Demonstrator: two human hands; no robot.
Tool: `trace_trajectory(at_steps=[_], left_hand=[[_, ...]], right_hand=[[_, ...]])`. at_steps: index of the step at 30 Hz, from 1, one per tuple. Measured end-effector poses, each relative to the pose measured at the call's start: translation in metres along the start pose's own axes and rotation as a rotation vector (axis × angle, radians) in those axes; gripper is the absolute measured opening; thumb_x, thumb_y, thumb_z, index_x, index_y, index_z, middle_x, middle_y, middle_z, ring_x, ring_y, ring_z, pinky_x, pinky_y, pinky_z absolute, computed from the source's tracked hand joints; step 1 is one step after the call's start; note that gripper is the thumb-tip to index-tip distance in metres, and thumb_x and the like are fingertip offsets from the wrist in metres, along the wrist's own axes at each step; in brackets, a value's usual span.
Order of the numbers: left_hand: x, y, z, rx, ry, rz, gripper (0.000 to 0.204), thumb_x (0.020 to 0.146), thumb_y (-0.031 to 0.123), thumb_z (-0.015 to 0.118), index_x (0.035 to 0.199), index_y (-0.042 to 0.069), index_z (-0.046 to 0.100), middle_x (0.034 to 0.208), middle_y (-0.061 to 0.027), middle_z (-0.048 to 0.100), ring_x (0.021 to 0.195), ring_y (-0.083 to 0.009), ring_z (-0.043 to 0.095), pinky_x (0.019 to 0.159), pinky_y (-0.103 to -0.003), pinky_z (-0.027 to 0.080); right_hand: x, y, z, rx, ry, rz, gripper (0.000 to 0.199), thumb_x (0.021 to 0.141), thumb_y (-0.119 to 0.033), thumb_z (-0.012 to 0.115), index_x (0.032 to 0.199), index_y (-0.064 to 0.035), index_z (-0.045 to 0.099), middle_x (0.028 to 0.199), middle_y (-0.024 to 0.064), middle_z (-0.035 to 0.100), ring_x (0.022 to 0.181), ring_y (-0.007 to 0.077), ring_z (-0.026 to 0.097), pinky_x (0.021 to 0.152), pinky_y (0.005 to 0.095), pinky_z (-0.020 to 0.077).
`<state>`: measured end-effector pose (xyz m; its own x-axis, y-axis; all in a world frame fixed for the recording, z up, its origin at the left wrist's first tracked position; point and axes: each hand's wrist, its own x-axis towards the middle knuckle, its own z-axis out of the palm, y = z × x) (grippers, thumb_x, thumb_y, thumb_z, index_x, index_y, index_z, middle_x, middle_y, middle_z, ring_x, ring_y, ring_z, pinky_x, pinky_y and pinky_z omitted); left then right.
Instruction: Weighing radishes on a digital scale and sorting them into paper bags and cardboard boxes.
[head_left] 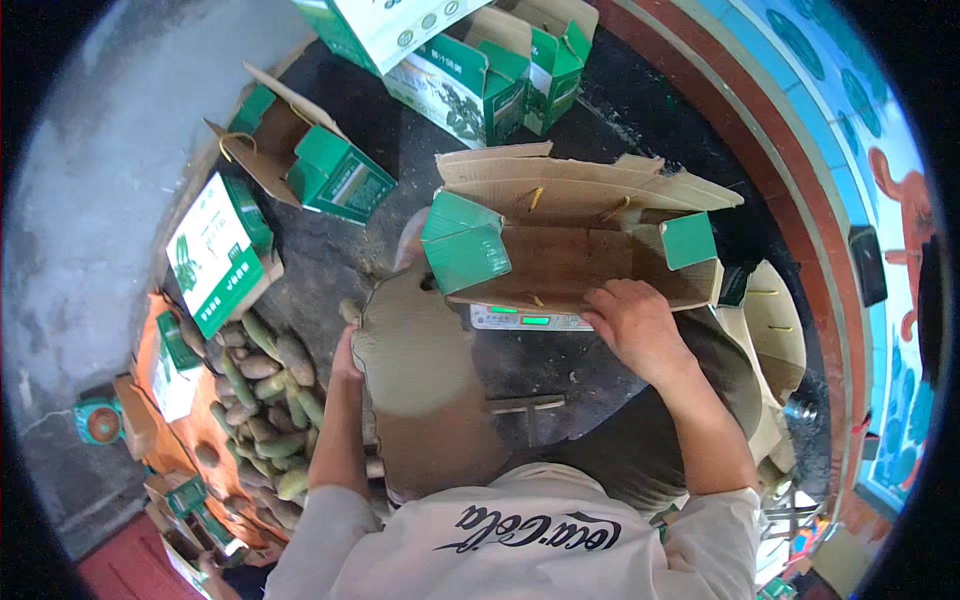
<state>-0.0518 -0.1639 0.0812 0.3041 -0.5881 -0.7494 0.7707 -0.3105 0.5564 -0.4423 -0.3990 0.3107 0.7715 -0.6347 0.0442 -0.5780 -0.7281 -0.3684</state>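
Dark ground, crowded: the open brown carton (575,235) with green end flaps sits ahead of the person, atop a scale (525,320) whose lit display shows just under its near wall. Behind it a red curb (760,150) curves along the right; more green-and-white cartons (450,60) lie at the top, two others (300,160) to the left. Bare ground shows only between the carton and those left boxes, and in a narrow strip between the scale and the person's knees. A heap of green and brown vegetables (265,400) lies lower left on an orange sheet, near the left forearm. Right hand (632,325): fingers curled loosely, resting on the near top edge of the carton by its right end, gripping the cardboard wall lightly; thumb hidden. Left hand (346,358): mostly hidden behind the knee, down beside the vegetable heap; cannot tell how far open or whether it holds anything. Carton's long axis runs left to right across the view, mouth facing up, top flaps splayed away toward the curb, green ends at either side.
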Motion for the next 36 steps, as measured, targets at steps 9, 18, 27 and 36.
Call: trace_trajectory(at_steps=[9, 18, 27, 36], left_hand=[[-0.112, 0.161, 0.1, 0.217, 0.019, 0.506, 0.042, 0.08, 0.033, 0.063, 0.114, 0.01, 0.052, 0.106, -0.0045, 0.058, 0.094, -0.0184, 0.057, 0.074, -0.036, 0.047], [-0.176, 0.141, 0.281, 0.894, -0.411, 0.425, 0.057, 0.075, 0.033, 0.068, 0.12, 0.001, 0.05, 0.105, -0.0053, 0.06, 0.093, -0.0125, 0.055, 0.076, -0.027, 0.044], [-0.108, 0.059, 0.354, 1.554, -0.507, 0.235, 0.055, 0.077, 0.037, 0.066, 0.116, -0.001, 0.054, 0.1, -0.0093, 0.06, 0.085, -0.0165, 0.055, 0.062, -0.029, 0.047], [-0.138, 0.056, 0.351, 1.229, -0.489, 0.687, 0.043, 0.082, 0.012, 0.063, 0.121, 0.002, 0.05, 0.11, -0.0095, 0.058, 0.101, -0.0176, 0.056, 0.086, -0.029, 0.045]], right_hand=[[-0.009, -0.002, 0.024, -0.122, -0.064, -0.081, 0.021, 0.072, -0.02, 0.067, 0.086, -0.0068, 0.058, 0.08, 0.0079, 0.056, 0.08, 0.0261, 0.057, 0.071, 0.0366, 0.0456], [-0.007, 0.001, 0.043, -0.282, 0.0, -0.129, 0.01, 0.074, -0.012, 0.056, 0.081, -0.0078, 0.061, 0.079, 0.008, 0.062, 0.078, 0.024, 0.062, 0.066, 0.0353, 0.049], [-0.004, 0.003, 0.041, -0.261, -0.028, -0.112, 0.012, 0.073, -0.011, 0.055, 0.082, -0.0086, 0.063, 0.084, 0.0101, 0.065, 0.08, 0.0253, 0.064, 0.067, 0.0365, 0.0497], [-0.004, 0.01, 0.045, -0.28, -0.064, -0.079, 0.014, 0.076, -0.012, 0.052, 0.078, -0.0101, 0.065, 0.08, 0.0104, 0.067, 0.076, 0.025, 0.065, 0.065, 0.0365, 0.0502]])
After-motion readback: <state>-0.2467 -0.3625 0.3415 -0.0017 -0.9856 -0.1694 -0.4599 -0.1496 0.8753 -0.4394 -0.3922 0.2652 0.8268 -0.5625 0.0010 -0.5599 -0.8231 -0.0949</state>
